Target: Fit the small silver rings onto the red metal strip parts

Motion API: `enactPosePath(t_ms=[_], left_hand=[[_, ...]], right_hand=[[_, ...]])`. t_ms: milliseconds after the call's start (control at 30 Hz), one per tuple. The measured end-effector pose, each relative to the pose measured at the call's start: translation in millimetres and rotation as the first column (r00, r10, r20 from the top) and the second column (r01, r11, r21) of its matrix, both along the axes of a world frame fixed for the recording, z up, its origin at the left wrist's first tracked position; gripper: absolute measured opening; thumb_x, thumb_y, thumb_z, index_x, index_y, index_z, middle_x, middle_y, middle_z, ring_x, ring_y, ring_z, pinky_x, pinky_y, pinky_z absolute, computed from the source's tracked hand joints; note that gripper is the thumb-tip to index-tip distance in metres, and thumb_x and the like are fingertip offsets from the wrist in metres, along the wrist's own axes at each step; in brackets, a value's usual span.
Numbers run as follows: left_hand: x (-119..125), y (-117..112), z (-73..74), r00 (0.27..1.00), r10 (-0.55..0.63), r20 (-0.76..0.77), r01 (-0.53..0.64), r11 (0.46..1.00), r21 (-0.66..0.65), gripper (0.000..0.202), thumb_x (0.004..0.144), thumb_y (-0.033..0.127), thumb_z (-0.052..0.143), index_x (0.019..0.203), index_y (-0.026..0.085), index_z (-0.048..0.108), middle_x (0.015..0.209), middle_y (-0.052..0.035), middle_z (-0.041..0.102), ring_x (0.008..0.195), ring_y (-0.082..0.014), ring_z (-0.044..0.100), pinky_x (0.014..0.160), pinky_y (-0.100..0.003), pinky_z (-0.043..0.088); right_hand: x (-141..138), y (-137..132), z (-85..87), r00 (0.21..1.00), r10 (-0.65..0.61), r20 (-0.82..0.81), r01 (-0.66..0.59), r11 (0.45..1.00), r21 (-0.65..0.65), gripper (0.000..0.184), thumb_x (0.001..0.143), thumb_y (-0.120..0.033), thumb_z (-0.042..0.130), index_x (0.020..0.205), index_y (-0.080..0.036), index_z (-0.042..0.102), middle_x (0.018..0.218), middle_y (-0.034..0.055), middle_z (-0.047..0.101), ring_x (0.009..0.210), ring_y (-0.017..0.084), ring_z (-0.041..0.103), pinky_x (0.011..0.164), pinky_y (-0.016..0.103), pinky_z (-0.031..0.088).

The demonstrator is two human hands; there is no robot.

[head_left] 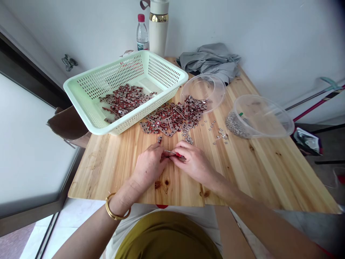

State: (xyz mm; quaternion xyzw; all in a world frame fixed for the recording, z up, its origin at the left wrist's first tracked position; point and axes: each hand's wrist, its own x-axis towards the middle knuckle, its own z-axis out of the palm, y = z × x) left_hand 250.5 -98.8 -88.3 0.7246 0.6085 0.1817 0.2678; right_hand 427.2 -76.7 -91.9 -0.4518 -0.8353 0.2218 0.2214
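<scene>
My left hand (150,163) and my right hand (192,160) meet at the near middle of the wooden table (256,172). Both are closed in a pinch on one small red strip with a metal end (175,154), held between them just above the wood. Beyond my hands lies a loose pile of the same red-brown strips (172,117), with small metal rings (188,138) scattered at its near edge. A gold bangle (114,212) sits on my left wrist.
A pale green slotted basket (81,93) at the back left holds more strips. Two clear plastic bowls lie tipped: one (212,84) behind the pile, one (269,115) at the right with metal rings inside. A grey cloth (210,61), a water bottle (142,34) and a flask (158,28) stand by the wall.
</scene>
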Motion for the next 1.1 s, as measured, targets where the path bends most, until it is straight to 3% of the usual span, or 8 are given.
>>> enactPosePath(t_ms=[167, 400, 600, 800, 900, 967, 1033, 1100], left_hand=[[0, 0, 0.5, 1.0, -0.002, 0.004, 0.002, 1.0, 0.009, 0.005, 0.084, 0.019, 0.062, 0.083, 0.021, 0.067, 0.087, -0.0011, 0.064, 0.08, -0.0167, 0.062, 0.069, -0.028, 0.047], [0, 1, -0.3, 1.0, -0.018, -0.023, 0.018, 1.0, -0.004, 0.007, 0.084, 0.017, 0.059, 0.082, 0.02, 0.065, 0.088, -0.0018, 0.063, 0.081, -0.0171, 0.061, 0.069, -0.028, 0.046], [-2, 0, -1.6, 0.999, -0.026, 0.023, 0.026, 1.0, 0.002, 0.005, 0.084, 0.019, 0.062, 0.08, 0.02, 0.064, 0.087, -0.001, 0.063, 0.077, -0.0152, 0.06, 0.064, -0.026, 0.043], [-3, -1, -0.2, 0.999, -0.044, 0.022, 0.043, 0.999, 0.017, 0.006, 0.086, 0.021, 0.063, 0.08, 0.019, 0.063, 0.086, -0.0014, 0.062, 0.08, -0.0164, 0.06, 0.068, -0.027, 0.045], [-2, -2, 0.8, 0.998, -0.055, 0.009, 0.055, 0.998, 0.038, 0.003, 0.087, 0.02, 0.06, 0.086, 0.019, 0.063, 0.09, -0.0032, 0.062, 0.085, -0.0178, 0.06, 0.074, -0.029, 0.047], [0, -1, 2.3, 0.998, -0.063, -0.025, 0.063, 0.998, 0.03, 0.002, 0.086, 0.018, 0.061, 0.086, 0.018, 0.062, 0.091, -0.0041, 0.062, 0.084, -0.0181, 0.06, 0.073, -0.03, 0.047], [2, 0, 4.4, 0.996, -0.061, -0.06, 0.062, 0.998, 0.016, 0.003, 0.084, 0.016, 0.061, 0.081, 0.018, 0.061, 0.09, -0.0041, 0.062, 0.081, -0.0181, 0.059, 0.071, -0.03, 0.046], [3, 0, 6.3, 0.997, -0.05, -0.063, 0.05, 0.999, 0.008, 0.006, 0.082, 0.014, 0.06, 0.078, 0.018, 0.059, 0.086, -0.0029, 0.063, 0.079, -0.0176, 0.059, 0.069, -0.029, 0.045]], right_hand=[[1, 0, 1.2, 0.999, 0.004, 0.044, -0.006, 1.0, 0.031, 0.014, 0.089, -0.016, 0.058, 0.077, -0.02, 0.063, 0.083, 0.0011, 0.06, 0.07, 0.013, 0.058, 0.064, 0.025, 0.045], [-1, -12, 0.5, 0.977, 0.031, 0.21, -0.077, 0.974, 0.214, 0.017, 0.091, -0.014, 0.052, 0.079, -0.02, 0.062, 0.087, 0.0037, 0.062, 0.079, 0.017, 0.059, 0.069, 0.029, 0.045], [3, -20, 0.6, 0.967, 0.111, 0.231, -0.149, 0.976, 0.156, 0.018, 0.089, -0.01, 0.051, 0.08, -0.02, 0.062, 0.085, 0.0038, 0.06, 0.08, 0.018, 0.059, 0.069, 0.03, 0.047], [15, -12, 4.2, 0.967, 0.223, 0.124, -0.23, 0.972, 0.05, 0.023, 0.09, -0.011, 0.05, 0.102, -0.02, 0.068, 0.097, 0.0046, 0.064, 0.085, 0.016, 0.063, 0.074, 0.028, 0.051], [24, -4, 9.8, 0.994, 0.103, -0.026, -0.101, 0.992, 0.077, 0.024, 0.093, -0.015, 0.05, 0.111, -0.021, 0.065, 0.103, 0.0052, 0.066, 0.086, 0.016, 0.065, 0.075, 0.028, 0.052], [28, -3, 12.8, 0.993, -0.01, -0.119, 0.023, 0.994, 0.108, 0.019, 0.095, -0.017, 0.05, 0.105, -0.02, 0.065, 0.099, 0.0054, 0.067, 0.085, 0.016, 0.065, 0.075, 0.029, 0.052], [31, -8, 14.4, 0.987, -0.044, -0.154, 0.061, 0.992, 0.11, 0.015, 0.095, -0.019, 0.051, 0.098, -0.02, 0.065, 0.094, 0.0054, 0.067, 0.085, 0.017, 0.065, 0.075, 0.03, 0.052], [30, -18, 14.8, 0.987, -0.05, -0.154, 0.064, 0.994, 0.085, 0.014, 0.094, -0.02, 0.052, 0.104, -0.02, 0.062, 0.098, 0.0062, 0.067, 0.087, 0.017, 0.066, 0.075, 0.03, 0.053]])
